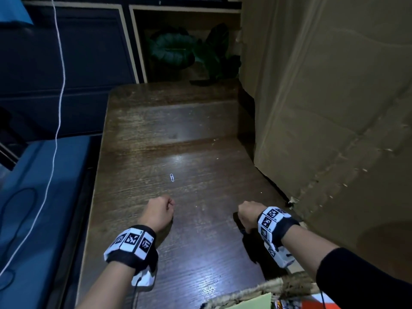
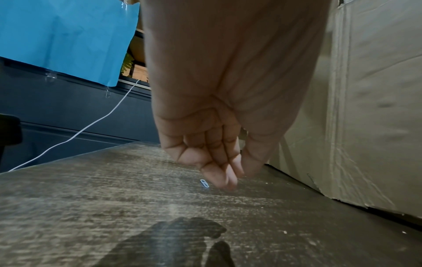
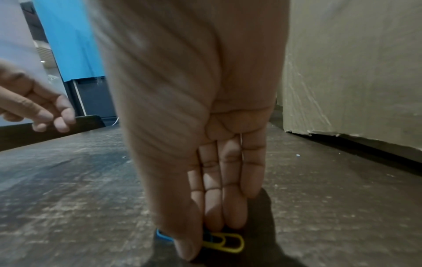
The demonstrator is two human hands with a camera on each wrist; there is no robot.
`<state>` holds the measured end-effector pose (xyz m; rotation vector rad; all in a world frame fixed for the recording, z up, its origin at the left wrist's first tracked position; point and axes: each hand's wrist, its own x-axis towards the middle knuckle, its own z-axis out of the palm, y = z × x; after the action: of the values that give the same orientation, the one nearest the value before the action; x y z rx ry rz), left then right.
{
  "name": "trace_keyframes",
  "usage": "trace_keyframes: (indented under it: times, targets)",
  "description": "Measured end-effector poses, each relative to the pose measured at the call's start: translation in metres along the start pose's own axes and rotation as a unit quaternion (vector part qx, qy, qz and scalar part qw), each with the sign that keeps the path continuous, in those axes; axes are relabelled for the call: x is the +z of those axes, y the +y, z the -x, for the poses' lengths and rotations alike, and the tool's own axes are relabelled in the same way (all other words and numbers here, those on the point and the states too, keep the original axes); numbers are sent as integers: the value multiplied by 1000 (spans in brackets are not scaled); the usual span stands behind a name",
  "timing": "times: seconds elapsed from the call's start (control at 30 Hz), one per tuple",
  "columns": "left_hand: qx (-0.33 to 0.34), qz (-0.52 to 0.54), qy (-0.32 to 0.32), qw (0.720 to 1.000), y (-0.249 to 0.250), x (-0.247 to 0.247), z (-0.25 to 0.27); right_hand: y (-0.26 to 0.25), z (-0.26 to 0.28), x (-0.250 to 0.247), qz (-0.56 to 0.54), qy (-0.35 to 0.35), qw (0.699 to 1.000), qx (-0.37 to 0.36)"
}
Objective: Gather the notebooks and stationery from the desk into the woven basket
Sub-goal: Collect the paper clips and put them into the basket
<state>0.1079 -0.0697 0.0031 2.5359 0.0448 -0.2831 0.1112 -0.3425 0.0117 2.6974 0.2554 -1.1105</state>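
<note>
Right wrist: yellow paper clip (image 3: 224, 242)

Dim room, dark wood desk (image 1: 178, 130), cardboard sheet (image 1: 334, 97) at right, navy cabinet (image 1: 78, 63), white cord (image 1: 59, 108)

A: Where does the head camera sit?

B: High up, looking forward and down over the counter (image 1: 178, 134), with both wrists and a corner of the basket (image 1: 263, 291) at the bottom edge.

A: And the wrist cameras?

B: Each sits low, just above the counter, looking along the palm toward the fingertips. The left one faces the paperclip (image 2: 204, 183), also seen from the head. All three views share the cardboard box (image 1: 334, 108) on the right.
</note>
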Motion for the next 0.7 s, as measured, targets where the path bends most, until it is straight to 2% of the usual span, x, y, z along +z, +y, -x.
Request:
trace_keyframes:
  times: [0.27, 0.47, 0.6, 0.7]
  targets:
    - [14, -13, -2, 1000, 6, 2, -10, -5, 9, -5, -15, -8, 1000, -16]
    - [4, -45, 36, 998, 4, -3, -53, -6, 6, -23, -152, 66, 986, -23]
    - [-8, -132, 1, 991, 8, 5, -79, -10, 7, -31, -208, 83, 974, -48]
    - [-36, -147, -16, 988, 10, 10, -97, -13, 6, -32, -242, 88, 963, -73]
